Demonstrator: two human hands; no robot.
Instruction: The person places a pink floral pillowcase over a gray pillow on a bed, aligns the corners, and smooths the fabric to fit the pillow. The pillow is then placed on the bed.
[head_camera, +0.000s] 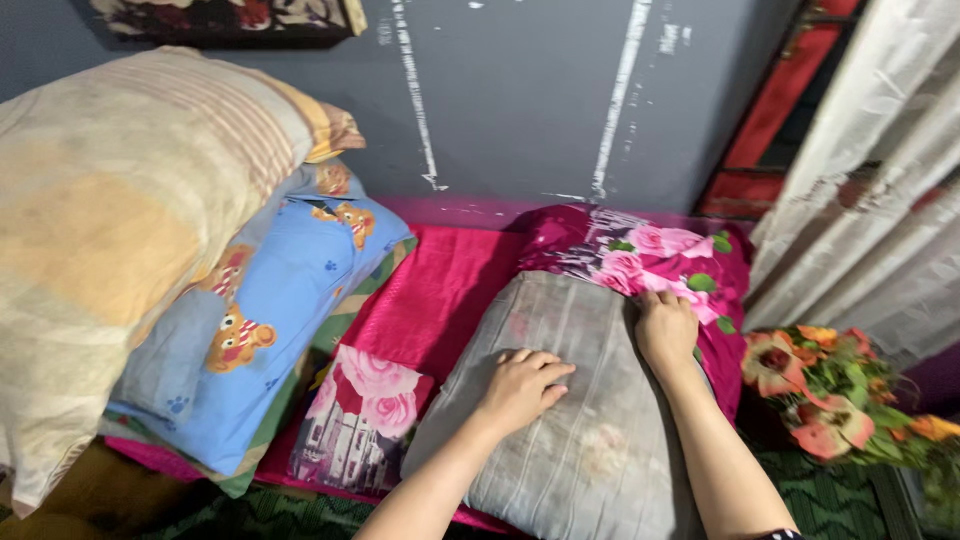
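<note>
no packages, labels, signs, screens visible

The bed (440, 285) wears a bright pink sheet, bare in the strip just left of the left grip (520, 385). A grey pillow (580, 430) lies under both grips, half inside a pink rose-print case (650, 260) beyond the right grip (665, 330). Further left, a folded rose-print cloth (360, 420) lies flat, then a stack: blue bear-print pillow (270, 320) beneath a beige striped one (110, 220).
</note>
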